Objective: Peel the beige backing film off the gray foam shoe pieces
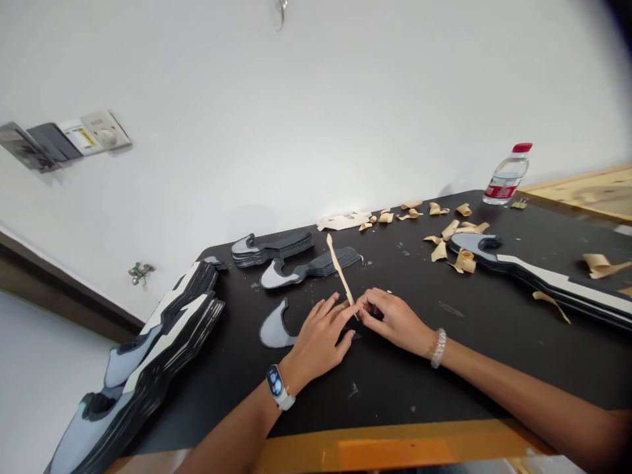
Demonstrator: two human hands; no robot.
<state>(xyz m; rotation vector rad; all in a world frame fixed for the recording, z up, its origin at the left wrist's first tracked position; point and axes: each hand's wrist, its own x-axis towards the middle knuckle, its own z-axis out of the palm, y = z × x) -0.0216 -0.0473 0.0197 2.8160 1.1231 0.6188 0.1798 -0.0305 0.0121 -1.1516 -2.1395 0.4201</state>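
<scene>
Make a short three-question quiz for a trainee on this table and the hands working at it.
1. Which wrist wears the watch: A left or B right?
2. True or false: the water bottle has a blue cap.
3. Fill in: the curled scraps on the black table and the long strip are both ___ in colour.

Key: 1 A; 2 false; 3 tan.

On the black work table [419, 388], stacked shoe-part cutouts [162, 349] lie left, more stacks [271, 249] behind, backing-paper scraps [457, 237] far right, and a water bottle [507, 176] at the back edge.
</scene>
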